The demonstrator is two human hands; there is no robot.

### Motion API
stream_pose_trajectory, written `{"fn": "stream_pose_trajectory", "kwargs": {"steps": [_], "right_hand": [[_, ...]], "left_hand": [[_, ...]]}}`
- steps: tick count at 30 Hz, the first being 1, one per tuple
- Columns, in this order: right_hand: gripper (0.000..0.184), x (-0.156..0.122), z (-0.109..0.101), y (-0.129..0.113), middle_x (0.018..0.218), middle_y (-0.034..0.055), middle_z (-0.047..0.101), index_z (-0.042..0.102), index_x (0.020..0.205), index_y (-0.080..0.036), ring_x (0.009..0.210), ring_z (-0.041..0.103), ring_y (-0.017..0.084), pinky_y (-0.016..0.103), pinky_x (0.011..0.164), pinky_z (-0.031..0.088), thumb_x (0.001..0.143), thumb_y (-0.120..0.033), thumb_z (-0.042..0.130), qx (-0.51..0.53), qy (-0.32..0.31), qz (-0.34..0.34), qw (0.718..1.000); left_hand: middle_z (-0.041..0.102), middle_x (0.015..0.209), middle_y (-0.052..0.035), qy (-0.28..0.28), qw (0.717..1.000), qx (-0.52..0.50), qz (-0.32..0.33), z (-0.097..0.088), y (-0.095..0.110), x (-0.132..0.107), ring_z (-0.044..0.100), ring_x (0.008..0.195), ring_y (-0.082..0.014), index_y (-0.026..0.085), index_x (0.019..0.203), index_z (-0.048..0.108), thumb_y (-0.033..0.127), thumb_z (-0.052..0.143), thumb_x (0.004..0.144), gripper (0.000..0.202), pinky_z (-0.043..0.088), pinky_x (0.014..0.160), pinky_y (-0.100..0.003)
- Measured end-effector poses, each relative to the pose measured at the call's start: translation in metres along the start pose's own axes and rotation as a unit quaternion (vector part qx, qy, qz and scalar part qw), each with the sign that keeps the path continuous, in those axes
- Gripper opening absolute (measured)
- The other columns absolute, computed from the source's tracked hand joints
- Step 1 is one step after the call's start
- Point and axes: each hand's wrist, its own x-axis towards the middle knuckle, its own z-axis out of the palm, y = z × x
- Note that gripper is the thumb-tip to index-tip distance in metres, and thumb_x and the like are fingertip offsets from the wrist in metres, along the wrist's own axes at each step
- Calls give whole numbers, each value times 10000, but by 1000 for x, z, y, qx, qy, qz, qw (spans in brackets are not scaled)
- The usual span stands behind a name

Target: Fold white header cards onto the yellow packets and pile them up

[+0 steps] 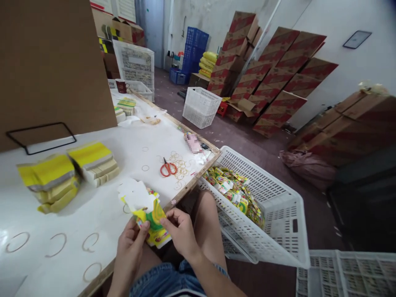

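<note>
Carton packaging (158, 220), yellow-green, is pinched by left hand (130, 244) and right hand (183, 234) at the table's (133, 144) edge; scissors (167, 164) lie on it.

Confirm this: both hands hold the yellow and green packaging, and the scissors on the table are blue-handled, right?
Not quite: the head view shows the scissors on the table are orange-handled. The left hand and right hand do hold the yellow and green packaging.
</note>
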Motion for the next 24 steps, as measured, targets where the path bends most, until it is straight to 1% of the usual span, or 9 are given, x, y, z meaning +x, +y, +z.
{"fn": "stream_pose_trajectory", "kwargs": {"steps": [3,5,7,10,13,16,18,21,24], "right_hand": [[167,1,2,-3,632,-22,536,590,710,-150,540,418,89,211,511,347,785,-291,635,-73,26,-35,996],[91,1,-1,-8,681,-16,576,613,789,-159,525,414,83,208,502,342,781,-248,631,-96,-2,-48,994],[271,1,-7,-12,832,1,636,616,1031,-183,512,410,72,204,494,340,763,-211,648,-91,-44,-55,993],[605,2,-18,-19,999,16,634,468,1329,-257,515,415,66,204,499,349,761,-203,667,-75,-109,-57,990],[492,5,-28,-27,889,6,622,520,1276,-245,575,467,93,211,545,383,801,-261,648,-47,-164,-47,984],[226,9,-35,-36,757,-2,579,617,1021,-192,620,496,115,216,563,390,845,-333,607,-40,-194,-45,979],[193,11,-37,-40,703,-4,556,627,842,-172,620,491,118,221,563,385,869,-356,575,-74,-199,-66,975],[248,11,-38,-39,713,17,590,624,738,-168,681,531,142,243,634,426,891,-348,548,-120,-168,-110,972],[196,10,-37,-32,804,23,623,611,1029,-198,751,578,158,252,691,463,878,-320,579,-90,-117,-100,984]], "left_hand": [[681,920,-6,37,998,15,48,6,6,-6,689,809,-184,279,1272,359,354,824,618,806,566,703,-261],[669,936,-13,13,998,34,57,7,10,-10,692,817,-192,297,1307,284,326,809,647,843,572,710,-282],[669,946,-42,-37,997,45,42,6,15,-12,692,849,-224,283,1335,250,351,777,688,837,579,704,-314],[663,1033,-95,-112,992,56,20,2,21,-13,673,939,-254,248,1348,286,379,725,745,757,574,755,-337],[666,1054,-100,-188,981,55,-2,-2,25,-14,663,963,-248,221,1282,385,341,692,789,593,554,814,-337],[685,990,-71,-249,968,32,-19,-4,22,-16,674,911,-234,224,1158,446,284,684,803,431,554,755,-307],[684,986,-62,-273,961,18,-23,-3,19,-17,673,913,-233,222,1065,465,255,695,795,356,548,715,-282],[670,1053,-63,-266,963,-10,-27,-1,15,-19,673,929,-234,269,1182,390,235,690,804,484,549,714,-290],[654,1115,-97,-245,969,-26,-34,1,13,-18,677,934,-245,319,1380,177,246,690,808,772,552,758,-328]]}}
